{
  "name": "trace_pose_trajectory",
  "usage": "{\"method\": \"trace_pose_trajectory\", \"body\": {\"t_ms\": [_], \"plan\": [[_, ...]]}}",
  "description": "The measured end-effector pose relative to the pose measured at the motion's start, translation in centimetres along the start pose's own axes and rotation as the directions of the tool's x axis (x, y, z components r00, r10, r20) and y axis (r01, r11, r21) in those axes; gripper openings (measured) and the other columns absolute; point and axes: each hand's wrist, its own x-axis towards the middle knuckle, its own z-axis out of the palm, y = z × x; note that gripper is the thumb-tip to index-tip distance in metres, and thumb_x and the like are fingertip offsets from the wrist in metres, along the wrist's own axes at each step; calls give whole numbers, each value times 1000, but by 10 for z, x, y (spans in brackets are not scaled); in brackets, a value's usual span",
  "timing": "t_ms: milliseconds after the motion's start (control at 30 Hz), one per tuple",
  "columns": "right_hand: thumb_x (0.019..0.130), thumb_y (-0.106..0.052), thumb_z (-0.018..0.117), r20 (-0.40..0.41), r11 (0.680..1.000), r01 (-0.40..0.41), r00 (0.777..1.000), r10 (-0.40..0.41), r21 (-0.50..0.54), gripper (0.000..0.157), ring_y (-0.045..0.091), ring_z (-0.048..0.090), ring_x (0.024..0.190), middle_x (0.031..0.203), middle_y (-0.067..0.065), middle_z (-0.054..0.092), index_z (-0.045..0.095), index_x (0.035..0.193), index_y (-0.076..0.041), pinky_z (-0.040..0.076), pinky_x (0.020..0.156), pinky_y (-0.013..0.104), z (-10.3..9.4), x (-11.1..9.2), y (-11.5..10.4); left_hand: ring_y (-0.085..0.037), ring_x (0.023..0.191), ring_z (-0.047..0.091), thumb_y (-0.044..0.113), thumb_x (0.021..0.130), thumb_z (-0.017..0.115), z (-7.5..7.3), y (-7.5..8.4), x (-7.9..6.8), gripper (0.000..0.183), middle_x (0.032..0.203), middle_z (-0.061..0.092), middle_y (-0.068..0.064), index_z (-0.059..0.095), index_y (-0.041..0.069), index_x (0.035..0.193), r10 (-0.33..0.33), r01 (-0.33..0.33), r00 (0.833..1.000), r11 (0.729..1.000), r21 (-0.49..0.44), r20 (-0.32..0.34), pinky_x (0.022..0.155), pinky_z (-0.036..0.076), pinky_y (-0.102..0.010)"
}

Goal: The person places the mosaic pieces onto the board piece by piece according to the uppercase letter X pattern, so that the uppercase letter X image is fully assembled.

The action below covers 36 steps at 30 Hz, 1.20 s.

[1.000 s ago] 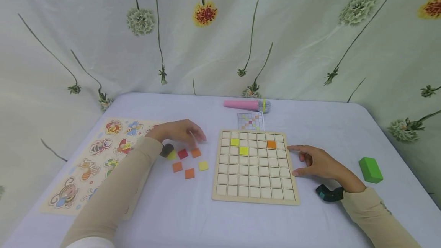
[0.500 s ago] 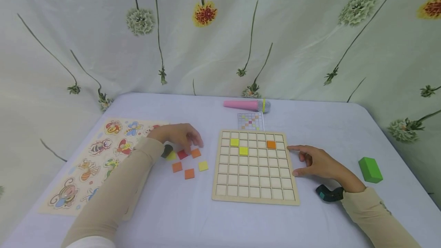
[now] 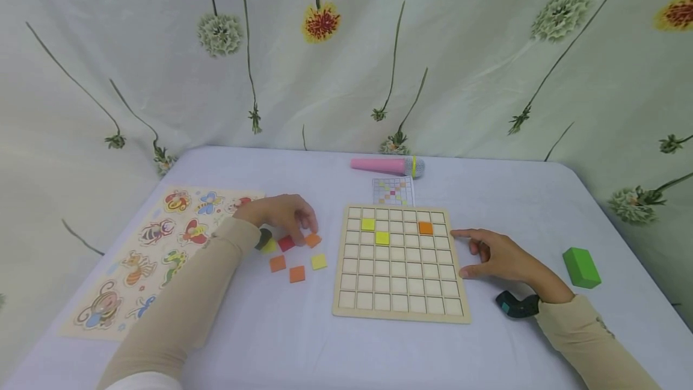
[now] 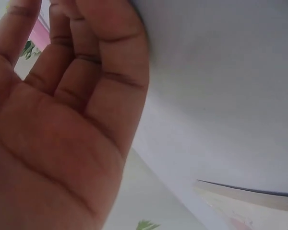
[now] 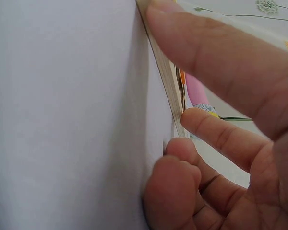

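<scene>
In the head view my left hand (image 3: 284,215) is at an orange tile (image 3: 313,240), thumb at its left edge and fingertips at its far side. The left wrist view shows curled fingers (image 4: 117,86); the tile is hidden there. Beside it lie a red tile (image 3: 286,244), a yellow tile (image 3: 319,262) and more orange tiles. My right hand (image 3: 500,254) touches the right edge of the wooden grid board (image 3: 400,315) with extended thumb and index fingertip, other fingers bent. On the board sit two yellow tiles (image 3: 382,238) and one orange tile (image 3: 426,228).
A printed pattern card (image 3: 393,191) lies behind the board, with a pink toy microphone (image 3: 379,165) beyond it. To the left lies an insect puzzle board (image 3: 148,230), partly under the left forearm. A green block (image 3: 582,268) stands at the right.
My left hand has drawn slightly left and down to the tiles. The orange tile under its fingers has shifted right and turned a little. My right hand stays at the board's edge.
</scene>
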Motion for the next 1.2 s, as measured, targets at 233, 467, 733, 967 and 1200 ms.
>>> {"method": "trace_pose_trajectory", "body": {"t_ms": [233, 467, 733, 967, 1200], "plan": [[81, -13, 96, -1, 1000, -6, 1000, 6, -5, 76, 11, 44, 73, 95, 3, 51, 60, 144, 9, 39, 66, 26, 0, 0, -1, -26, 111, 56, 12, 87, 87, 4, 2, 2, 20, 113, 65, -3, 78, 21, 102, -36, 38, 996, 999, 36, -78, 90, 52, -38], [81, -13, 96, -2, 1000, -2, 1000, 2, -14, 76, 11, 44, 73, 95, 2, 51, 60, 144, 9, 39, 65, 27, 0, 0, 0, -24, 107, 58, 13, 87, 87, 5, 1, 4, 19, 110, 67, -3, 77, 20, 102, -6, 11, 994, 999, 44, -107, 90, 52, -39], [81, -14, 96, -7, 1000, -1, 1000, 0, -19, 77, 11, 44, 73, 95, 2, 51, 60, 145, 9, 39, 65, 27, 0, 0, -1, -23, 102, 61, 19, 89, 86, 5, 3, 12, 15, 103, 72, 2, 76, 20, 101, 105, -99, 983, 994, 47, -149, 92, 53, -40], [81, -13, 96, -5, 1000, -2, 1000, 2, -13, 76, 12, 45, 74, 94, 2, 51, 60, 144, 9, 39, 65, 27, 0, 0, -3, -20, 91, 62, 15, 89, 84, 5, 11, 16, 12, 94, 74, 3, 76, 17, 98, 225, -218, 957, 974, 56, -183, 85, 53, -37], [81, -14, 96, -4, 1000, -4, 1000, 4, -11, 76, 12, 45, 74, 94, 2, 51, 60, 144, 9, 39, 66, 26, 0, 1, -3, -18, 83, 62, 21, 88, 86, 8, 24, 18, 16, 91, 75, 7, 76, 18, 100, 287, -278, 934, 958, 75, -214, 79, 51, -36]]}}
